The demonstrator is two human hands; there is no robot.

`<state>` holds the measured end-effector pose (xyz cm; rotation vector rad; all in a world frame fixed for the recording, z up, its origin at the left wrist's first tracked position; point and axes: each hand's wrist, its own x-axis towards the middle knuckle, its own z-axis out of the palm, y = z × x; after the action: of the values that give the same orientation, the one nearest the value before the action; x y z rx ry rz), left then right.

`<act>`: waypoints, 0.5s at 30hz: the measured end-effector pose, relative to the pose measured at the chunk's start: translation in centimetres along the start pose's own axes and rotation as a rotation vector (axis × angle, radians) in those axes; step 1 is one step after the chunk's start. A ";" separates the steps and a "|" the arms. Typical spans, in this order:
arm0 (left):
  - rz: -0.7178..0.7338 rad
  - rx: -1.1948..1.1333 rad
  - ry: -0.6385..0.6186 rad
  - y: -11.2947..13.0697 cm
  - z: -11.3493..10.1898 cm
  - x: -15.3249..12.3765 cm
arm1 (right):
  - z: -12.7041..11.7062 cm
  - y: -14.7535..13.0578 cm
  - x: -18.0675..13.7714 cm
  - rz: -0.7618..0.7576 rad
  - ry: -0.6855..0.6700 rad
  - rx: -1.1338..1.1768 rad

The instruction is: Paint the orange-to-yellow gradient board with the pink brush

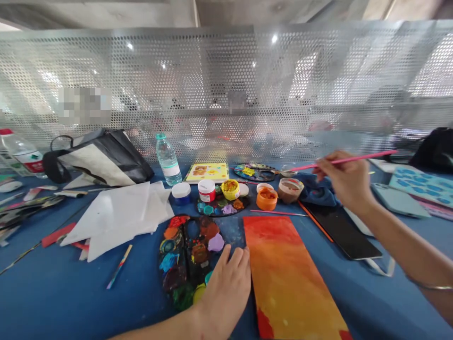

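My left hand (226, 288) lies flat and open on the blue table, its fingers resting on the lower edge of a paint palette (187, 255) and touching the left side of an orange-red painted canvas (290, 274). My right hand (345, 182) is raised at the right, pinching a pink paintbrush (339, 161) whose tip points left over a cup of brownish water (290, 189). An open orange paint pot (266, 198) stands beside that cup.
Small paint pots (207, 190), a second palette (222, 207), a water bottle (168, 160), white sheets (120, 217), a black bag (102, 158), a black tablet (341, 231), a phone (398, 200) and a blue cloth (316, 191) crowd the table. A perforated metal screen (226, 89) closes the far edge.
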<state>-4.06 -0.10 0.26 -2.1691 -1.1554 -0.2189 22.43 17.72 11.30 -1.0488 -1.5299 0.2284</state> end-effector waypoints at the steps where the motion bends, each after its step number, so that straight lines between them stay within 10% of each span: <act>1: 0.000 0.000 0.001 0.0 0.0 0.0 | 1.3 -0.5 -0.4 -0.002 -0.064 0.038; 15: -0.024 -0.035 -0.002 0.2 0.3 0.0 | 14.0 -4.0 -1.5 -0.105 -0.444 -0.007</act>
<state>-3.97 0.01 -0.13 -2.1872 -1.1874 -0.2491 8.13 20.07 9.13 -0.9596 -1.9791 0.4025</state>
